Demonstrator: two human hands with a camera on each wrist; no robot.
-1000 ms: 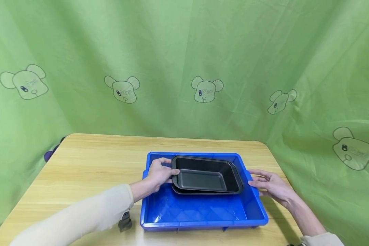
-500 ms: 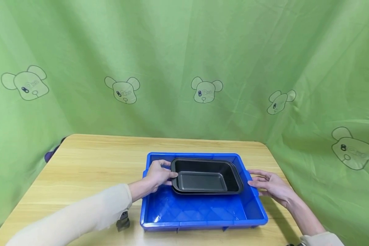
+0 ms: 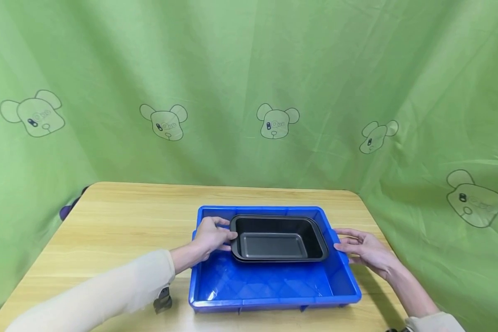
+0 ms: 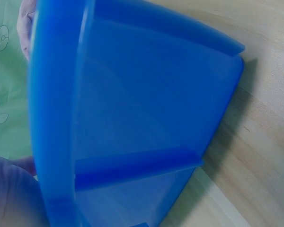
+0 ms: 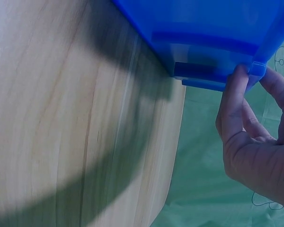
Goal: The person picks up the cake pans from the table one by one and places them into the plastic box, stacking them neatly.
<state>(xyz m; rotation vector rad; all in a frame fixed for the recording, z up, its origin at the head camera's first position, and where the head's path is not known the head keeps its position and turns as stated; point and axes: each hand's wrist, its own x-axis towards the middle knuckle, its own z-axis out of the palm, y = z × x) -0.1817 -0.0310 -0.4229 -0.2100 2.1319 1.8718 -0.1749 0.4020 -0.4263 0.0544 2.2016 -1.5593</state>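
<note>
Two dark loaf pans sit one inside the other, the upper loaf pan (image 3: 274, 245) showing its whole inside, in the back half of a blue plastic bin (image 3: 265, 287). My left hand (image 3: 210, 236) pinches their left rim, thumb on top and fingers around the outer side. At the bin's right wall, my right hand (image 3: 369, 252) holds the rim between thumb and fingers. The right wrist view shows that hand (image 5: 255, 146) with fingertips at the bin's edge. In the left wrist view the bin's outer wall (image 4: 137, 99) hides the pans and most of the left hand.
The bin stands on a light wooden table (image 3: 141, 216), near its front right. A green curtain (image 3: 220, 69) with printed bear heads hangs behind and on both sides. A dark wrist strap piece (image 3: 163, 300) hangs under the left sleeve.
The left end of the upper loaf pan has come down, so its rim now lies nearly level with the lower one. My left hand moved slightly down and left with it; my right hand stayed.
</note>
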